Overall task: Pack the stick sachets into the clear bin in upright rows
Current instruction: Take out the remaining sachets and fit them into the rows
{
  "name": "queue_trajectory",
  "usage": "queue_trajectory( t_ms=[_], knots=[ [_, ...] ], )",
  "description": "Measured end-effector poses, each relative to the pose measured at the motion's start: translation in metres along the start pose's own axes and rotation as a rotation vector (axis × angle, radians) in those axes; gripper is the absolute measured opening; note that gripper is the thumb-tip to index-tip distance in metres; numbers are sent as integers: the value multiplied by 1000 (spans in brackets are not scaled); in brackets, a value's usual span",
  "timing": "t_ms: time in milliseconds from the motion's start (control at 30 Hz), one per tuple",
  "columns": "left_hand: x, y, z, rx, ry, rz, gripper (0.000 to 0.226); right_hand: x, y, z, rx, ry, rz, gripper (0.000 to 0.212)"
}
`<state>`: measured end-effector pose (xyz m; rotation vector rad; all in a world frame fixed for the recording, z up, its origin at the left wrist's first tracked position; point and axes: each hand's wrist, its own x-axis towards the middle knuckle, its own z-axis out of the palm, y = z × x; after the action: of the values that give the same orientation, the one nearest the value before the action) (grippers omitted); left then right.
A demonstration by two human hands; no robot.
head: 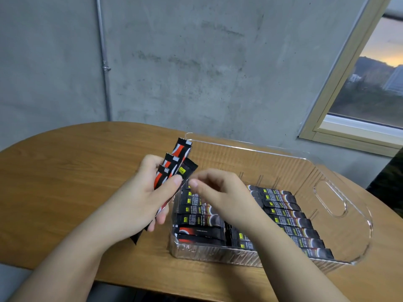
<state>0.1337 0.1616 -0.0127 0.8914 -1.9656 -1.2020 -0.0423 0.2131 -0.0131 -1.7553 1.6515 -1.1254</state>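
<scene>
The wooden table [65, 182] carries the clear bin [331, 199], whose near part is filled with rows of stick sachets [290, 216]. The left hand [139, 199] grips a fanned bundle of sachets [172, 166] beside the bin. The right hand [220, 195], with fingers loosely curled and holding nothing, hovers just beside it. The fan may slip apart if one sachet is pulled carelessly. The bin's left wall stands between bundle and rows.
</scene>
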Motion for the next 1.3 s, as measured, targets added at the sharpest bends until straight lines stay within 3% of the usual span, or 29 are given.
queue_trajectory(
  t_ms=[133, 300, 433, 567, 667, 767, 833, 933, 1100, 1200, 1300],
  knots=[
    [-2, 6, -1, 13, 10, 20, 4, -2, -14, 2, 136, 0, -37, 9],
    [-3, 13, 0, -27, 101, 20, 14, -9, -17, -4, 269, -51, -44, 21],
    [-2, 16, 5, -31, 87, 2, 17, -10, -17, -2, 200, -70, -54, 20],
    [1, 10, 0, 23, 130, 2, 10, -3, -6, -2, 190, 76, -61, 16],
    [0, 5, -5, 117, 133, 15, 7, 4, 14, -13, 301, 245, 97, 13],
    [-1, 3, -5, 133, 110, 22, 7, 3, 32, -22, 197, 296, 209, 17],
    [-1, 2, -4, 125, 100, 34, 7, 2, 37, -22, 45, 239, 189, 19],
    [-1, 2, -2, 123, 79, 47, 7, 2, 36, -15, -210, 14, 151, 6],
    [-3, 0, -2, 131, 51, 60, 7, 4, 33, 7, -466, -280, 148, 26],
    [-3, -1, -3, 119, 49, 73, 8, 5, 33, 17, -508, -341, 121, 31],
    [-4, -2, -3, 110, 52, 84, 9, 4, 37, 13, -627, -300, 63, 42]
  ],
)
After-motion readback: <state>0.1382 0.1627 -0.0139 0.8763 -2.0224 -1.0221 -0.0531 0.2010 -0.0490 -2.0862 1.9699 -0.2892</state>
